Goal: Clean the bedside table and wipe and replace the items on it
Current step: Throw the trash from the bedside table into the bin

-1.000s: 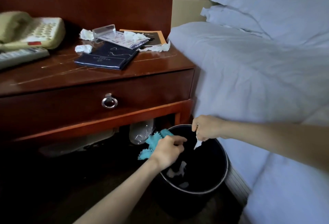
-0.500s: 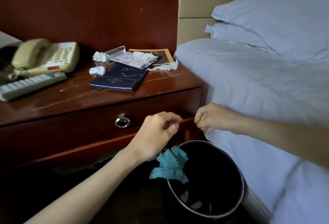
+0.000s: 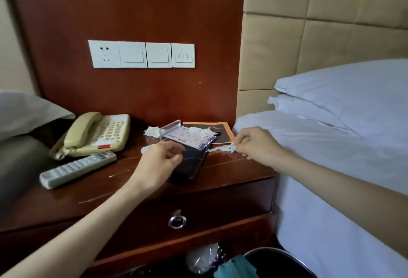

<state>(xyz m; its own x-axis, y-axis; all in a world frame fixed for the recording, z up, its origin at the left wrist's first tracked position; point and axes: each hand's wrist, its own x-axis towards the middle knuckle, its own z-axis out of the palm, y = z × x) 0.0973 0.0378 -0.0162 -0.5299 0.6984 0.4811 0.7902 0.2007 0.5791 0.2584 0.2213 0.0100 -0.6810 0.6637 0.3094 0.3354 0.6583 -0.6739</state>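
My right hand (image 3: 257, 143) pinches a torn strip of tissue (image 3: 221, 148) lying on the tabletop (image 3: 92, 191) beside the bed (image 3: 331, 156), while my left hand (image 3: 162, 160), fingers loosely curled and holding nothing I can see, hovers over the dark folder (image 3: 191, 163).
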